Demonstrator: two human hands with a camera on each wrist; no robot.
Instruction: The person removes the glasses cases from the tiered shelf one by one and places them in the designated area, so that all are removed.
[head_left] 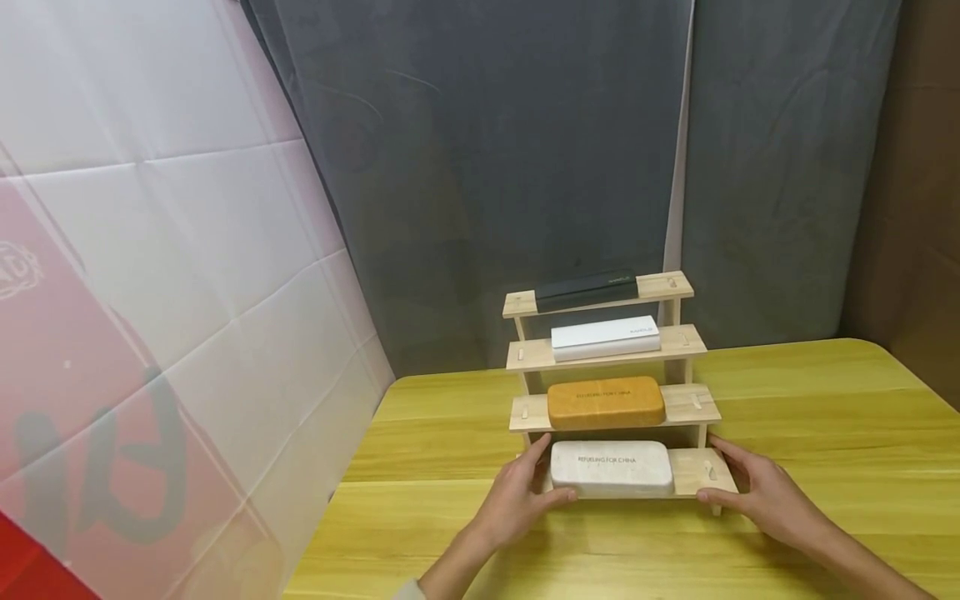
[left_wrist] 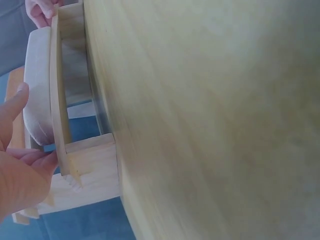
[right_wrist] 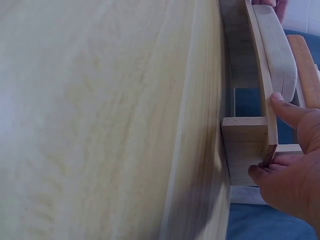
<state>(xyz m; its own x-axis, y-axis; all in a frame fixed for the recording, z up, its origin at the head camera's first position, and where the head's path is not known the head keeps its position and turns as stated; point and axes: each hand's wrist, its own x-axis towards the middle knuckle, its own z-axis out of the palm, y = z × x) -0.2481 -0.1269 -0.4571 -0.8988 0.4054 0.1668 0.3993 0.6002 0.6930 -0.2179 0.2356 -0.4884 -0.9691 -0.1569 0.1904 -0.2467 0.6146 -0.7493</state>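
A four-step wooden display stand (head_left: 686, 472) stands on the table, one glasses case on each step. On its lowest step lies a white case (head_left: 611, 468) lettered "REFUELING FOR CHINA". An orange-yellow case (head_left: 606, 402) occupies the step above, then a smooth white case (head_left: 605, 337), with a black case (head_left: 587, 290) on top. My left hand (head_left: 517, 492) holds the lowest step's left end, thumb by the front edge beside the white case. At the right end, my right hand (head_left: 767, 493) grips the same step; its fingers (right_wrist: 272, 172) curl round the board's end.
The yellow wood-grain table (head_left: 420, 475) extends to both sides of the stand. Behind it hangs a grey curtain (head_left: 487, 167). A white and pink printed cloth (head_left: 225, 250) hangs along the left, and a brown cloth (head_left: 915, 208) on the right.
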